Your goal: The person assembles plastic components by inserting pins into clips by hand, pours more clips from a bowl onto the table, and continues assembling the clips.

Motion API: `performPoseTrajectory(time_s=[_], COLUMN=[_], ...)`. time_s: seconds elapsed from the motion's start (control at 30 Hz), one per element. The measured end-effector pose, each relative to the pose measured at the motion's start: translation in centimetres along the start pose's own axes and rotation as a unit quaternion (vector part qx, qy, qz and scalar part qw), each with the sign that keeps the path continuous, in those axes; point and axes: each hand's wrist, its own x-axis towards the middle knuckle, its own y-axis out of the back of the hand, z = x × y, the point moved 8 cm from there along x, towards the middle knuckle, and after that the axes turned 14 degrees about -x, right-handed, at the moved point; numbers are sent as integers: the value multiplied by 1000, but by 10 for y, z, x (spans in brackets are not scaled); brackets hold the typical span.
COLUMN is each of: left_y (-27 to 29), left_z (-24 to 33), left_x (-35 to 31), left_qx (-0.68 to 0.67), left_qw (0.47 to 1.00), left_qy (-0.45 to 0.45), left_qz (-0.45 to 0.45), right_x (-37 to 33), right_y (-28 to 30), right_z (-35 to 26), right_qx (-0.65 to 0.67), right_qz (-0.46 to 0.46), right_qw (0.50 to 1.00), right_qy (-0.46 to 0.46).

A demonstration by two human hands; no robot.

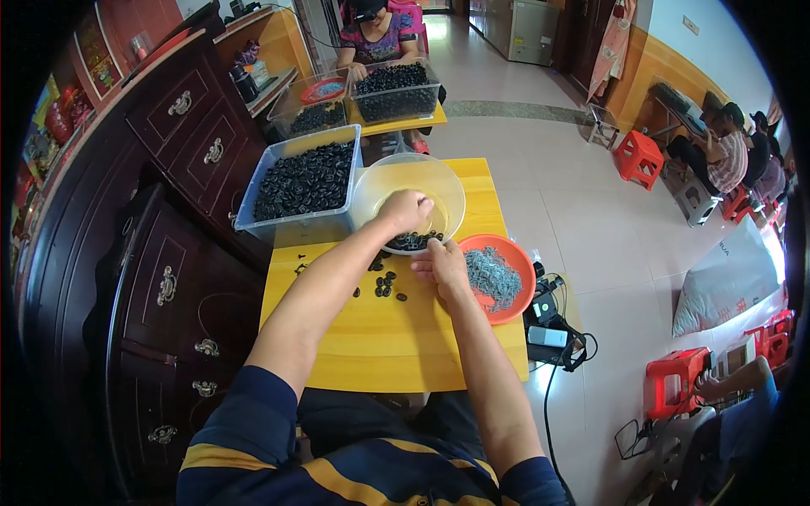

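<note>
A clear plastic bowl (451, 196) stands at the far part of the yellow table, with small black oval pieces (412, 241) gathered at its near side. My left hand (407, 211) is over the bowl with its fingers curled closed; whatever they hold is hidden. At the bowl's near right rim, my right hand (444, 263) is closed, thumb at the edge and fingers bent below. Beside it on the right, an orange-red bowl (525, 297) holds a heap of small grey metal-looking pieces (493, 278). Several loose black pieces (384, 285) lie on the tabletop left of my right hand.
A blue-tinted bin (295, 226) full of black pieces borders the clear bowl's left. Dark wooden drawers (169, 287) flank the yellow table (371, 354). Cabled black equipment (548, 325) sits at the right edge. Opposite, a person (380, 42) works behind clear bins (392, 110); others sit far right.
</note>
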Motion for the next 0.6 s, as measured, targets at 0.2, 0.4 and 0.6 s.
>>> performPoseTrajectory(time_s=[0.2,0.4,0.6], left_y=[52,64,18], left_z=[28,39,-13], left_x=[-14,-115,-212], left_qx=[-275,-324,-223], left_qw=[961,945,968], left_qy=[-14,21,13], left_qz=[30,48,115], right_x=[8,-49,-88], right_y=[0,3,-37], right_z=[-3,6,42], right_qx=[-9,-11,-420], right_qz=[15,109,176], right_qw=[1000,984,816], right_qy=[5,138,356])
